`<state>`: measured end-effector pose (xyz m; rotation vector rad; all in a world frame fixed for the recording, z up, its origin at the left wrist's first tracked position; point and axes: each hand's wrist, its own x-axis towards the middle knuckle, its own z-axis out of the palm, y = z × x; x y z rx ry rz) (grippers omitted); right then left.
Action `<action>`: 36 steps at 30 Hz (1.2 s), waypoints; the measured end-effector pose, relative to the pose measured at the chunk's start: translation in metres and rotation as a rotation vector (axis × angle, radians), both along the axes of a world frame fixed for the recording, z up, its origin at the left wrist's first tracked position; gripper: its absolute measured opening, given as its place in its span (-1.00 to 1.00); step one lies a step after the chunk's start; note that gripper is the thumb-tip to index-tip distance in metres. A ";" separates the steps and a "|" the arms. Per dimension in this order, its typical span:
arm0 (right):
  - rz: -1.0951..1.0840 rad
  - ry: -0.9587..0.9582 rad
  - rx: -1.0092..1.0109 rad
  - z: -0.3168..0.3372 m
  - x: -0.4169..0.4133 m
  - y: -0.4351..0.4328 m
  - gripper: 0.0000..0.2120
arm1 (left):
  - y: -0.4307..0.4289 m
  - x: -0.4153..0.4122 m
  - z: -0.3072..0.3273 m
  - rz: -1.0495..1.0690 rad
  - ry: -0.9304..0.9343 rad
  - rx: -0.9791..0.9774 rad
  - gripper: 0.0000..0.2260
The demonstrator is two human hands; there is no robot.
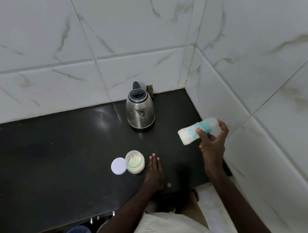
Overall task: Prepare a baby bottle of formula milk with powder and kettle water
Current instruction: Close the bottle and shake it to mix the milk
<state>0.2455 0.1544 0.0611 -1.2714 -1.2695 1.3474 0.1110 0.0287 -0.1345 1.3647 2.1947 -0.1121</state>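
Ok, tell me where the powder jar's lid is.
In the head view, the white lid lies flat on the black counter against the left side of the open powder jar, nearer the person than the kettle.

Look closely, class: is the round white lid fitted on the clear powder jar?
No, the round white lid lies flat on the black countertop beside the open clear powder jar.

Counter (61, 149): black, glossy | kettle (140, 111): upright at the back edge by the wall | jar (135, 161): open, pale powder, well in front of kettle | lid (118, 166): flat, front-left of kettle, touching jar | left hand (154, 172): flat, palm down, in front of kettle.
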 end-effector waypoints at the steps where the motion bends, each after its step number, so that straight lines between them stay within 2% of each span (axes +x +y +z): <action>1: 0.043 -0.018 -0.008 -0.002 0.000 -0.002 -0.35 | 0.000 -0.001 -0.001 0.002 0.002 0.003 0.20; 5: 0.375 -0.179 0.002 -0.019 0.006 -0.016 -0.28 | 0.001 0.000 0.000 -0.009 0.005 -0.005 0.19; 6: 0.366 -0.183 0.014 -0.019 0.007 -0.015 -0.27 | 0.001 -0.001 0.000 -0.008 0.001 -0.003 0.19; 10: 0.050 -0.090 -0.007 -0.014 0.008 -0.001 -0.33 | 0.000 0.000 -0.003 0.013 -0.002 0.009 0.22; 11: 0.026 -0.084 -0.004 -0.015 0.007 -0.001 -0.32 | 0.000 0.000 -0.003 0.014 0.001 0.007 0.22; 13: 0.130 -0.120 -0.007 -0.020 0.006 -0.008 -0.30 | 0.000 0.000 -0.002 0.012 -0.005 0.008 0.19; 16: 0.403 -0.224 0.002 -0.034 0.008 -0.021 -0.26 | 0.000 -0.001 0.002 -0.003 -0.025 0.004 0.17; 17: 0.422 -0.249 0.021 -0.036 0.009 -0.021 -0.25 | 0.000 -0.001 0.003 -0.009 -0.020 0.005 0.17; 23: 0.033 -0.155 -0.002 -0.029 0.004 -0.007 -0.30 | -0.001 0.000 0.003 -0.004 -0.005 0.006 0.18; 27: 0.351 -0.247 0.030 -0.047 0.003 -0.025 -0.25 | 0.000 -0.002 -0.002 -0.017 -0.018 0.006 0.19; 29: 0.432 -0.272 0.036 -0.054 0.006 -0.030 -0.24 | 0.000 -0.002 -0.001 -0.021 -0.018 0.005 0.20; 31: 0.338 -0.243 0.025 -0.053 0.007 -0.026 -0.27 | -0.001 -0.002 0.001 -0.010 -0.010 0.000 0.19; 34: 0.072 -0.200 -0.006 -0.047 0.006 -0.017 -0.30 | -0.001 0.000 0.001 -0.013 0.013 0.006 0.18; 36: 0.039 -0.200 0.002 -0.048 0.004 -0.017 -0.30 | -0.001 -0.001 0.000 0.001 0.001 0.003 0.20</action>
